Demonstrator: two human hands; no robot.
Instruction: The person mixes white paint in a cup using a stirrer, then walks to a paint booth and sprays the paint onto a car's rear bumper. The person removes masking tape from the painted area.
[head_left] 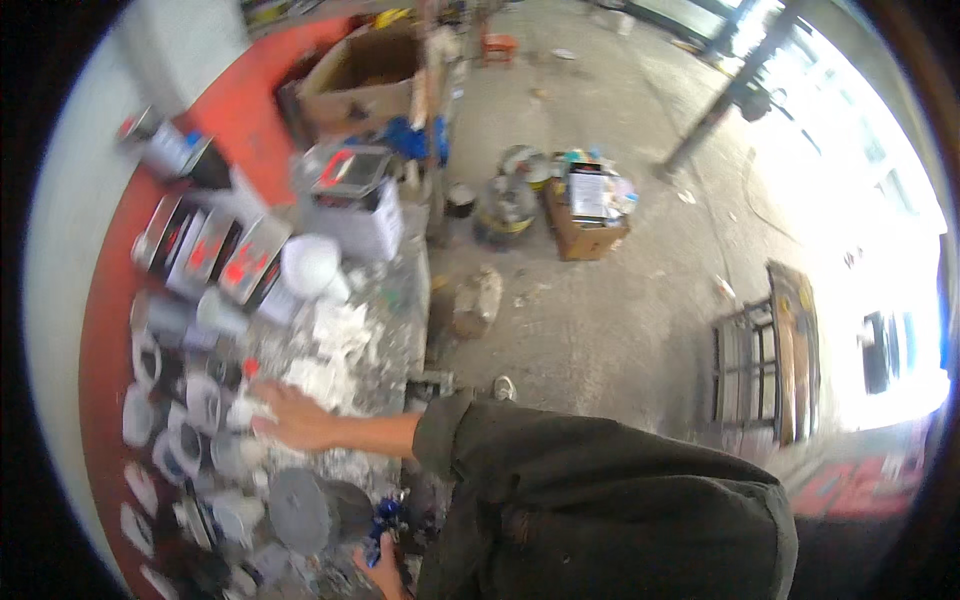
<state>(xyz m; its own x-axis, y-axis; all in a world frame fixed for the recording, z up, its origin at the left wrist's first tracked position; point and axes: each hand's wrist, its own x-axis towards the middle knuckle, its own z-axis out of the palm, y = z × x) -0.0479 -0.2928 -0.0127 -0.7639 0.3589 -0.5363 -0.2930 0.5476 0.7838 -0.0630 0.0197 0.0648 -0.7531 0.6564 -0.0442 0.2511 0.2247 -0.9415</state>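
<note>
From the lower right my right arm, in a dark green sleeve, stretches across the workbench. My right hand is over the cluttered bench top, its fingers closed around something whitish that blur keeps me from naming. Beside it are pale plastic cups and a small red cap. At the bottom edge my left hand is partly in view, closed on a blue spray gun. A large grey tub stands between the two hands. Crumpled white paper or cloth lies beyond my right hand.
Metal cans line the wall side, with a white funnel-like vessel near them. A cardboard box sits farther back. On the floor stand a filled carton, a bucket and a metal-framed rack.
</note>
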